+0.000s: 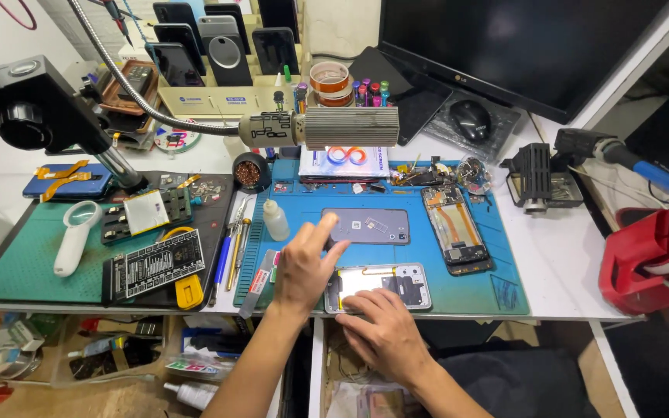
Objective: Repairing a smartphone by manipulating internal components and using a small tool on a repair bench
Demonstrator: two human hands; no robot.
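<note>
An opened phone body [385, 282] with a white plate and dark boards lies at the front of the blue work mat [497, 286]. My left hand [303, 267] rests at its left end, fingers spread and raised, thumb against the edge. My right hand [381, 329] lies flat on its near edge, holding it down. Just beyond sits a grey phone back cover [365, 226]. A second opened phone [455, 228] with orange flex cables lies to the right.
A small dropper bottle [276, 220], tweezers and screwdrivers [230, 251] lie left of my hands. A green mat [32, 267] holds a magnifier [71, 236] and test boards. A microscope [32, 104], a lamp head [327, 128], a monitor [520, 46] and a red holder [648, 259] surround the mat.
</note>
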